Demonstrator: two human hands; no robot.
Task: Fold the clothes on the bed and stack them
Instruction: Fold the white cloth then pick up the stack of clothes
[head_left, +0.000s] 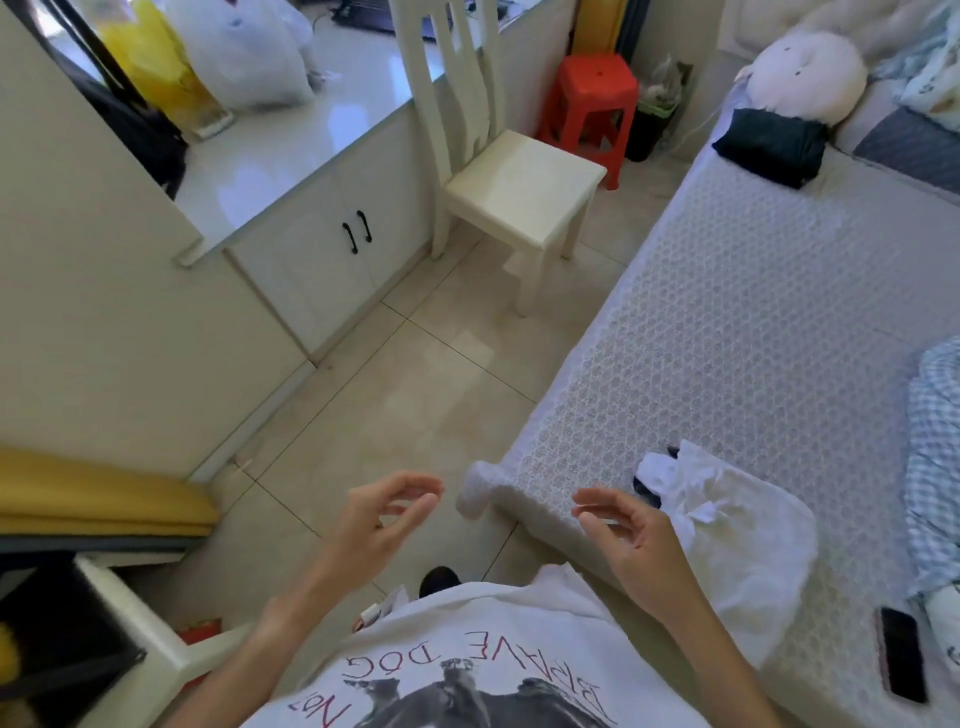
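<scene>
1. Clothes: a white garment, crumpled and thin, lies at the near corner of the bed, close to the mattress edge. A dark folded garment sits well apart at the far end, touching a round white plush pillow. A blue checked cloth is bunched at the right border of the view.
2. Bed surface: a pale cover with a raised honeycomb weave. The long stretch between the white garment and the dark one is bare. The left edge runs diagonally, and the near corner is rounded and fuzzy.
3. Left hand: it hovers over the tiled floor just left of the bed corner, fingers curled toward the thumb; the grip is released and grasps nothing.
4. Right hand: it hovers over the bed's near edge just beside the white garment, fingers loosely bent; the grip is released, without cloth in it.
5. Open room: a strip of glossy beige tiles lies between the bed and a white cabinet with two black handles. A cream wooden chair stands in this strip, near the bed edge, with a red plastic stool behind it.
6. Phone: dark, flat, rectangular, on the bed near the right arm.
</scene>
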